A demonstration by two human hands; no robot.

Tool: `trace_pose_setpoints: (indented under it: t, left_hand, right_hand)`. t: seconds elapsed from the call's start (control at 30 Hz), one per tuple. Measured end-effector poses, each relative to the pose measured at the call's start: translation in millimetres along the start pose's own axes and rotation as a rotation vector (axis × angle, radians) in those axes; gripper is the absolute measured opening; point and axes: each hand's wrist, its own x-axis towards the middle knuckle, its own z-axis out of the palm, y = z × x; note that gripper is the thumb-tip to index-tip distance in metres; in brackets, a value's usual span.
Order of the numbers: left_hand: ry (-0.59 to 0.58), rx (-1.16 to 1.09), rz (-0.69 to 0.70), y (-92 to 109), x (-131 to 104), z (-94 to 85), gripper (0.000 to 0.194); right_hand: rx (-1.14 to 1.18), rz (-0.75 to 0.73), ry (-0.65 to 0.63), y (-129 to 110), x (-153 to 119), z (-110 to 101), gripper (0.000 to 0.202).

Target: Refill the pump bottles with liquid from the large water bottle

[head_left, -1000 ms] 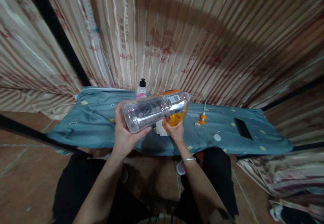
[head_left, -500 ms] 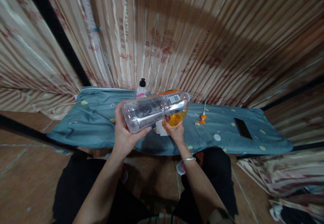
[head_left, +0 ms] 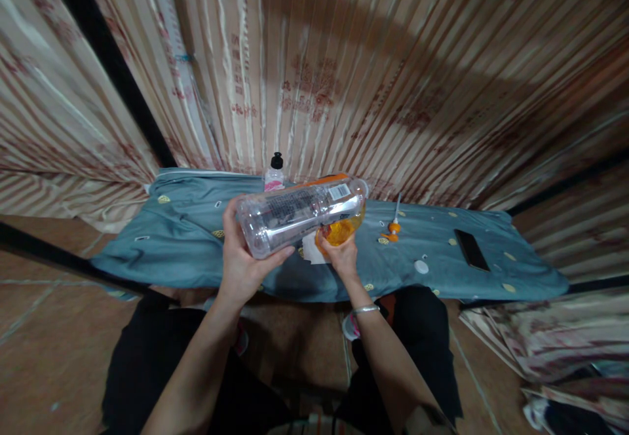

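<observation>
Here, curtains [head_left: 344, 81] hang behind blue cloth [head_left: 181, 238]; left hand [head_left: 243, 258] curls round a clear bottle [head_left: 297, 215], right hand [head_left: 344, 255] an amber bottle [head_left: 340, 232].

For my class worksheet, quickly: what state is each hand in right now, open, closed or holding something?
Left hand: closed, holding the clear bottle near its base.
Right hand: closed, holding the amber container, partly hidden by that bottle.

Pump [head_left: 394, 228] on cloth [head_left: 181, 232], right of bottle [head_left: 297, 215], left of phone [head_left: 472, 249].
</observation>
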Motion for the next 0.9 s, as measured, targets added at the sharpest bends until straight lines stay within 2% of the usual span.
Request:
trace_pose_setpoints:
  t: [0.27, 0.9]
  left_hand:
    - [0.017, -0.013, 0.042, -0.8, -0.3, 1.6, 0.098]
    - [0.028, -0.034, -0.002, -0.7, -0.4, 2.1, 0.1]
  right_hand:
    - [-0.004, 0.008, -0.016, 2.9, 1.7, -0.3, 0.078]
    - [-0.008, 0.01, -0.016, -2.6, -1.5, -1.9, 0.078]
